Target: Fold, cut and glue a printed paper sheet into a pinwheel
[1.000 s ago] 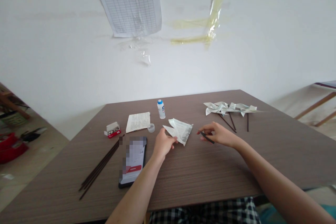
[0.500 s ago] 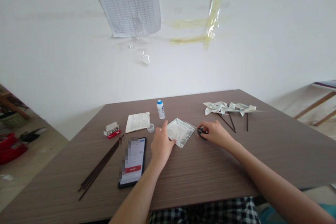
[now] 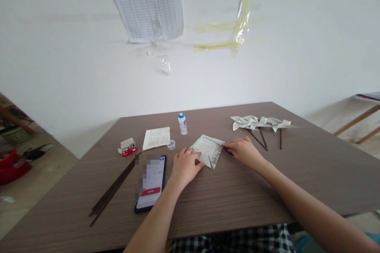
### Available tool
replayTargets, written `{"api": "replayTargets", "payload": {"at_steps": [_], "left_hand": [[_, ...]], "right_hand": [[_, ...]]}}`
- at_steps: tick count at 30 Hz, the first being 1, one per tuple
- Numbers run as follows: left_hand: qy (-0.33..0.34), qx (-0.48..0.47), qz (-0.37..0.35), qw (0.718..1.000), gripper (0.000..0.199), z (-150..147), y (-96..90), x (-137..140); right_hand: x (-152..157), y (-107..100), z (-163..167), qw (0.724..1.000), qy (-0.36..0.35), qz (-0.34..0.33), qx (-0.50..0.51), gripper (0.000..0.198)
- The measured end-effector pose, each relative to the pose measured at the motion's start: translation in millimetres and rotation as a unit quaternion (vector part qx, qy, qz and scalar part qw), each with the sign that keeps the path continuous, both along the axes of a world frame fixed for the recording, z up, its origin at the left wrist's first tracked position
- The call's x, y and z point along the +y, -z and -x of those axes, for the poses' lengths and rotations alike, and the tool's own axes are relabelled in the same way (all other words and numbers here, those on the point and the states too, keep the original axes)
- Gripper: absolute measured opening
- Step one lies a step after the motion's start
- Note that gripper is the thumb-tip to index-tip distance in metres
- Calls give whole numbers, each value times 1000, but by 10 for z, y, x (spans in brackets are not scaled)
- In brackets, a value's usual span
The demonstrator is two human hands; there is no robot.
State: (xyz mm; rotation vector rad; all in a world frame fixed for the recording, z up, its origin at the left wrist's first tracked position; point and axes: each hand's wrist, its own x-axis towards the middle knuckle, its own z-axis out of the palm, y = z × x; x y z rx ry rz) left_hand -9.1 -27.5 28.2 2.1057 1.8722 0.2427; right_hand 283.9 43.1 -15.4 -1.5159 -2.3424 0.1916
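A square sheet of printed paper [image 3: 209, 151] lies on the table between my hands, with a dark slit or crease running in from its near corner. My left hand [image 3: 185, 166] rests flat on the paper's left side, fingers spread. At the right corner, my right hand [image 3: 246, 152] is closed over a pair of scissors [image 3: 228, 150]; only part of the black handle shows under the fingers. A thin dark line, perhaps the blades, runs along the paper's far edge.
Behind stand a blue-capped white bottle [image 3: 183, 124], a tape roll [image 3: 171, 145] and stacked paper squares [image 3: 156, 138]. A small red-and-white box [image 3: 128, 148], dark sticks [image 3: 114, 189] and a phone [image 3: 151, 189] lie left. Several paper pinwheels [image 3: 258, 123] on sticks lie at the back right.
The paper has turned and shifted slightly right. My left hand has flattened, its fingers now spread over the paper. My right fingers have stretched toward the paper's corner, covering more of the scissors.
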Motion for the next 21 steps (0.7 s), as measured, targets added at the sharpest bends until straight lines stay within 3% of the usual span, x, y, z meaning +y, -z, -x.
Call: {"api": "replayTargets", "payload": {"at_steps": [6,11,15,21], "left_hand": [[27,0,11,1000,44,138,-43,11],[27,-5,11,1000,41,282,-76,32],[20,19,16,1000,48,410,-155,-20],[92,33,38,995,59,440,-140,-167]], "right_hand": [[82,-161,23,999,9,-35,22,39],[185,-376,237,998,-21,-54,23,30],[285,-490,531,1000,-14,-21,11,21],[452,-481,1077,998,-10,53,33,14]]}}
